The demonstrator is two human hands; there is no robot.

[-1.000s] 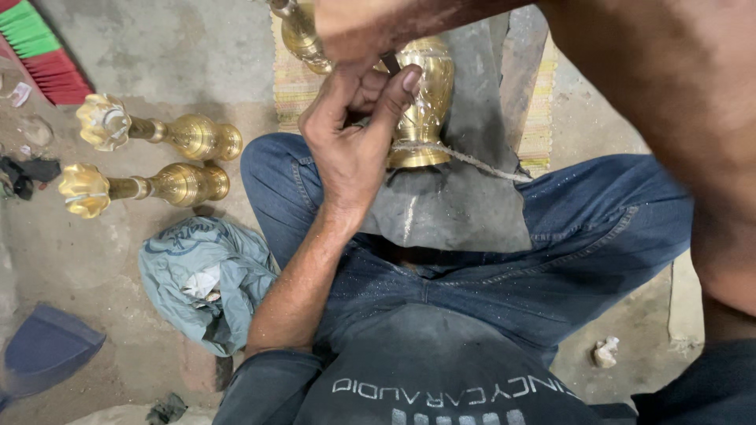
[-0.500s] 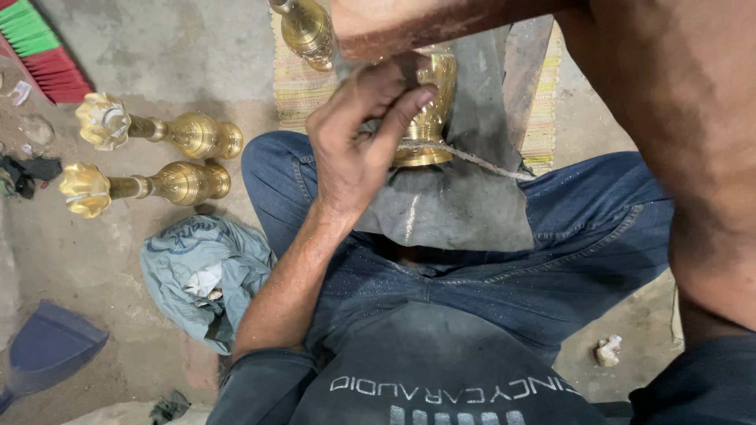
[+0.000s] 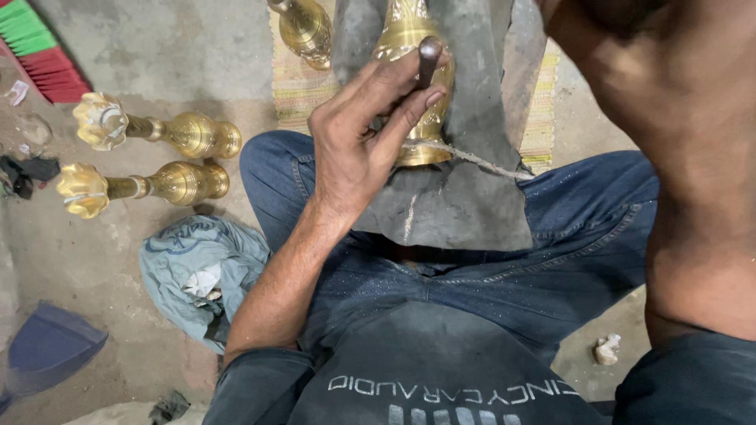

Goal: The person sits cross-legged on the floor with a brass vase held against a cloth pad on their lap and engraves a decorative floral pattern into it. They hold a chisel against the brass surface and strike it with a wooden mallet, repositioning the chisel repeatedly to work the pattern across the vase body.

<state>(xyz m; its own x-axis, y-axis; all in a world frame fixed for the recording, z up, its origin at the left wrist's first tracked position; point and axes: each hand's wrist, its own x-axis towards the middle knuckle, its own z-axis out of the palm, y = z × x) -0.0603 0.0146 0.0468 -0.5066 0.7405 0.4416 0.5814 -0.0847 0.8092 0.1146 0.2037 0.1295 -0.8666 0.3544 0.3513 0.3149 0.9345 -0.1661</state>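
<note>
1. Brass vase-shaped piece [image 3: 413, 86], golden and embossed, lies on a grey cloth [image 3: 449, 197] across the person's lap.
2. Left hand [image 3: 358, 149] is closed around a thin dark metal tool [image 3: 428, 59], its tip set against the brass.
3. Right hand is out of view; only the forearm shows.
4. Two brass flower-topped stands [image 3: 146, 157] lie on the concrete floor [image 3: 157, 47], beside a crumpled blue rag [image 3: 201, 275].

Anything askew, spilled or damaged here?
Nothing looks damaged or spilled. Two brass stands lie on their sides on the floor, beside a crumpled cloth. The left hand holds a dark tool against the brass piece. The right hand is out of view.
</note>
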